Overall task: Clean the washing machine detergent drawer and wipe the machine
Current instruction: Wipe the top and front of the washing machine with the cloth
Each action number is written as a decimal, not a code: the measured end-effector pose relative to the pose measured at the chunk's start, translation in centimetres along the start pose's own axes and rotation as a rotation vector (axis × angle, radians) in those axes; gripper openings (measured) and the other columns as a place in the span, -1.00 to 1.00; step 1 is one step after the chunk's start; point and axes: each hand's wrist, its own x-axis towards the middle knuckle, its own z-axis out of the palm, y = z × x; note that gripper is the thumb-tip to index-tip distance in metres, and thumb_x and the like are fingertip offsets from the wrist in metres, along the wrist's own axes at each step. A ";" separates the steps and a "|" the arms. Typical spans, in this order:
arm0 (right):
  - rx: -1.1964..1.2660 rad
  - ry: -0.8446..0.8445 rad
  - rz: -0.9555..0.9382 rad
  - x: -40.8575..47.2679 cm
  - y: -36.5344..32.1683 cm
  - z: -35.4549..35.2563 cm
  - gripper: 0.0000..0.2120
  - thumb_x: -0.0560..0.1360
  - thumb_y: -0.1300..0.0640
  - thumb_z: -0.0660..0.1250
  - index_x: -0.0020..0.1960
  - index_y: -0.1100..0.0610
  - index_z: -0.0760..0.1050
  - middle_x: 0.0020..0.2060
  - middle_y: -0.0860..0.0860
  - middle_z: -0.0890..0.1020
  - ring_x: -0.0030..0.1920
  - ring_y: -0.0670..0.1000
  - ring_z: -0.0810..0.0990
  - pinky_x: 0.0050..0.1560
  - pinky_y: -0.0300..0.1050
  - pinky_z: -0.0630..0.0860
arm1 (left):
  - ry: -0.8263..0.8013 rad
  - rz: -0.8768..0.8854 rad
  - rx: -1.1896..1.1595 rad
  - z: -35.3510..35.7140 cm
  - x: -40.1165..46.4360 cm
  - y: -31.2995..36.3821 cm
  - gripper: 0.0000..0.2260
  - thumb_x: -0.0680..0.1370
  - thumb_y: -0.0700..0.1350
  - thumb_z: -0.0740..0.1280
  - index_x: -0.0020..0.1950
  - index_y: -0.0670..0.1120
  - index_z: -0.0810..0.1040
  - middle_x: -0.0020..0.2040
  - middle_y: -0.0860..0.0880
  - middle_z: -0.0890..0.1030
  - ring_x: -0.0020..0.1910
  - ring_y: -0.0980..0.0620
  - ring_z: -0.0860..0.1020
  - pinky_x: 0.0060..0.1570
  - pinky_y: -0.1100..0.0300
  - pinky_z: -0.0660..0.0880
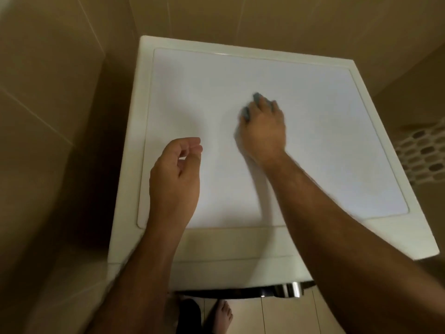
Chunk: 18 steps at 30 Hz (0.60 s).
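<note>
Head view: our right hand [263,131] presses one blue cloth [257,97] onto the washing machine [325,141] top.

Our fingers curl over the cloth near the middle of the white lid, only two blue bits showing past them. Our left hand [174,177] hovers just above the lid's left part, fingers loosely curled, holding nothing. We see no readable writing or brand. One white basket [426,155] stands at right, one bare foot [222,314] below.
</note>
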 end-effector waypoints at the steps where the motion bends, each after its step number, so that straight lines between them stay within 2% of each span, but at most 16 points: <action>1: 0.014 -0.007 -0.037 -0.1 -1.3 0.5 -0.59 0.52 0.08 0.09 0.07 0.28 0.62 0.31 0.21 0.54 0.26 0.27 0.52 0.33 0.13 0.38 | 0.012 0.004 0.000 0.0 -0.6 0.0 -0.83 0.64 -0.12 0.24 0.17 -0.01 0.56 0.11 0.04 0.63 0.06 -0.01 0.59 0.12 0.04 0.58; 3: 0.040 -0.022 -0.171 -1.5 -3.9 1.2 -0.64 0.54 0.08 0.15 0.13 0.25 0.61 0.34 0.16 0.53 0.30 0.26 0.49 0.36 0.12 0.37 | 0.027 0.017 0.016 0.0 -1.6 -0.2 -0.84 0.64 -0.12 0.24 0.17 -0.01 0.56 0.11 0.04 0.63 0.06 0.00 0.58 0.12 0.05 0.57; 5: 0.066 -0.072 -0.280 -4.2 -5.3 0.9 -0.62 0.61 0.06 0.11 0.24 0.21 0.57 0.40 0.10 0.48 0.35 0.23 0.44 0.38 0.10 0.33 | 0.033 0.029 0.040 -0.2 -2.4 -0.4 -0.84 0.64 -0.12 0.23 0.17 0.00 0.55 0.09 0.05 0.63 0.04 0.04 0.57 0.10 0.07 0.57; 7: 0.099 -0.110 -0.391 -7.2 -4.8 0.1 -0.63 0.63 0.06 0.10 0.27 0.20 0.54 0.41 0.07 0.47 0.35 0.22 0.43 0.32 0.09 0.36 | 0.044 0.042 0.057 -0.6 -3.0 -0.7 -0.83 0.64 -0.12 0.23 0.18 -0.01 0.55 0.08 0.05 0.62 0.02 0.06 0.57 0.09 0.07 0.57; 10: 0.081 -0.161 -0.470 -10.2 -1.3 -1.8 -0.64 0.63 0.04 0.10 0.30 0.15 0.51 0.48 0.05 0.38 0.44 0.17 0.36 0.40 0.10 0.29 | 0.065 0.052 0.058 -1.2 -3.9 -0.8 -0.83 0.63 -0.09 0.23 0.18 0.00 0.55 0.10 0.04 0.63 0.06 0.02 0.58 0.11 -0.01 0.58; 14: 0.053 -0.039 -0.267 -10.0 3.2 -2.8 -0.67 0.61 0.11 0.12 0.21 0.23 0.55 0.41 0.12 0.47 0.34 0.18 0.47 0.39 0.06 0.33 | 0.073 0.026 0.029 -2.0 -4.9 -0.8 -0.84 0.63 -0.12 0.23 0.16 0.01 0.55 0.10 0.05 0.63 0.05 0.01 0.58 0.13 -0.05 0.57; 16: 0.023 0.003 -0.128 -9.2 2.1 -2.5 -0.66 0.57 0.14 0.08 0.10 0.25 0.58 0.33 0.14 0.53 0.21 0.21 0.52 0.26 0.06 0.41 | 0.074 0.026 0.024 -1.9 -5.5 -0.8 -0.83 0.63 -0.12 0.23 0.16 0.00 0.55 0.09 0.05 0.63 0.05 0.02 0.58 0.14 -0.06 0.57; 18: 0.023 0.000 -0.082 -8.8 -0.8 -1.9 -0.65 0.50 0.13 0.07 0.03 0.22 0.59 0.31 0.15 0.55 0.18 0.23 0.51 0.17 0.10 0.43 | 0.073 0.028 0.010 -1.4 -6.1 -0.9 -0.84 0.63 -0.12 0.23 0.15 0.02 0.55 0.08 0.05 0.63 0.05 0.02 0.58 0.13 -0.04 0.57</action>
